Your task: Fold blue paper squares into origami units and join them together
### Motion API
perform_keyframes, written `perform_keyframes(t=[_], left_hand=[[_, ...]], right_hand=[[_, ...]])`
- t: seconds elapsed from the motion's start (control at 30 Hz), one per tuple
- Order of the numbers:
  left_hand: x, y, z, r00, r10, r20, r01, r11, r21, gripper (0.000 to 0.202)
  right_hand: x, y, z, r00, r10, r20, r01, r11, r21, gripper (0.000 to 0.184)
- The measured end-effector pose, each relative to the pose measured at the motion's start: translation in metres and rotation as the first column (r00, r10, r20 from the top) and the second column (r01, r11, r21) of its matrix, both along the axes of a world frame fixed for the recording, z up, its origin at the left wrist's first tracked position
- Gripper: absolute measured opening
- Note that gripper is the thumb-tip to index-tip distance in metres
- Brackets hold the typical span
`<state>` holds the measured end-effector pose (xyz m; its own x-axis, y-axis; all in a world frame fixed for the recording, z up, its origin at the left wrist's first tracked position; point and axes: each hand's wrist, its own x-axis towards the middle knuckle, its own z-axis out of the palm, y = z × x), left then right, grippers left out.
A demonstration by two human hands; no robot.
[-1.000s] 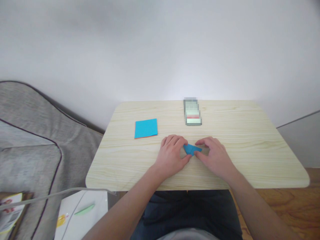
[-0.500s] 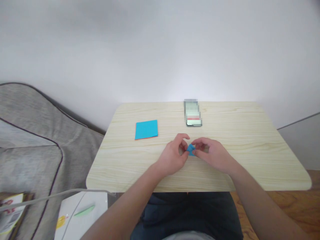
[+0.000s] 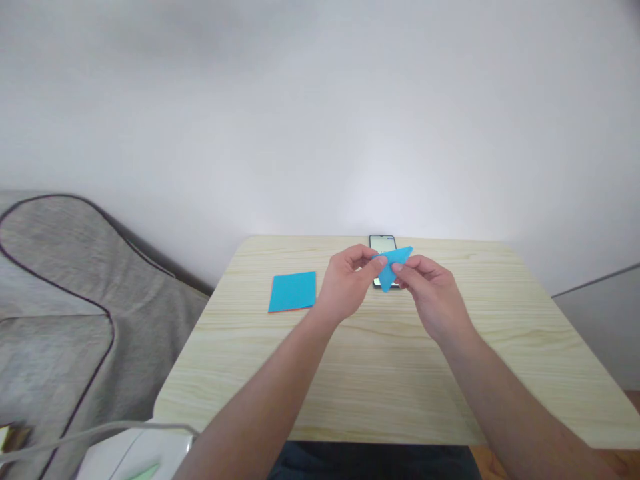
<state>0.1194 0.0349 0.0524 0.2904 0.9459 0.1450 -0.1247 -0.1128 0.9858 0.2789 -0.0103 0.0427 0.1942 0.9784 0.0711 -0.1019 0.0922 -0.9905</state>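
A small folded piece of blue paper [image 3: 392, 265], roughly triangular with pointed corners, is held up over the table. My left hand [image 3: 349, 279] pinches its left side between thumb and fingers. From the right, my right hand [image 3: 433, 287] grips it, the thumb pressed on its front face. Behind the paper a phone [image 3: 383, 242] lies on the table with its screen lit, partly covered by the paper and my fingers. Left of my hands rests a stack of square blue paper [image 3: 293, 291] with an orange edge showing underneath.
The pale wood-grain table [image 3: 380, 373] stands against a white wall [image 3: 320, 120]. A grey sofa [image 3: 145, 293] is at the left. A pale cable [image 3: 100, 429] runs across the lower left, above a white surface [image 3: 135, 453].
Both hands have lifted the blue paper off the table, and it now shows as a larger pointed shape in front of the phone. The view has tilted upward.
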Motion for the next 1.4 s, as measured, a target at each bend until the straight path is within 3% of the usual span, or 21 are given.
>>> perform_keyframes(t=[0.13,0.27,0.43,0.8,0.97,1.23,1.33,1.4], left_hand=[[0.001,0.024,0.019,0.995,0.036,0.088,-0.041,0.998,0.049,0.028],[-0.004,0.044,0.045,0.999,0.019,0.048,-0.027,0.986,0.165,0.026],[-0.008,0.052,0.059,1.000,0.002,-0.015,0.001,0.972,0.233,0.024],[-0.012,0.037,0.068,0.999,0.019,-0.030,-0.011,0.970,0.241,0.021],[-0.012,0.033,0.070,0.997,0.044,-0.059,-0.027,0.967,0.252,0.019],[-0.008,0.029,0.073,0.999,-0.045,-0.012,0.046,0.987,0.156,0.023],[-0.007,0.028,0.076,0.998,-0.048,0.046,0.043,0.994,0.097,0.025],[-0.007,0.027,0.078,0.996,-0.049,0.070,0.044,0.997,0.066,0.026]], right_hand=[[-0.002,0.022,0.019,0.993,0.053,0.107,-0.054,0.999,0.004,0.011],[0.002,0.043,0.049,0.965,0.085,0.248,-0.095,0.995,0.028,0.011],[0.010,0.057,0.071,0.965,0.144,0.219,-0.171,0.979,0.112,0.014],[0.014,0.047,0.076,0.938,0.144,0.314,-0.183,0.978,0.098,0.020],[0.015,0.043,0.078,0.932,0.202,0.300,-0.224,0.974,0.043,0.019],[0.018,0.034,0.086,0.922,0.253,0.294,-0.275,0.961,0.035,0.019],[0.020,0.028,0.091,0.888,0.247,0.387,-0.313,0.943,0.116,0.044],[0.021,0.024,0.091,0.866,0.191,0.462,-0.304,0.935,0.184,0.047]])
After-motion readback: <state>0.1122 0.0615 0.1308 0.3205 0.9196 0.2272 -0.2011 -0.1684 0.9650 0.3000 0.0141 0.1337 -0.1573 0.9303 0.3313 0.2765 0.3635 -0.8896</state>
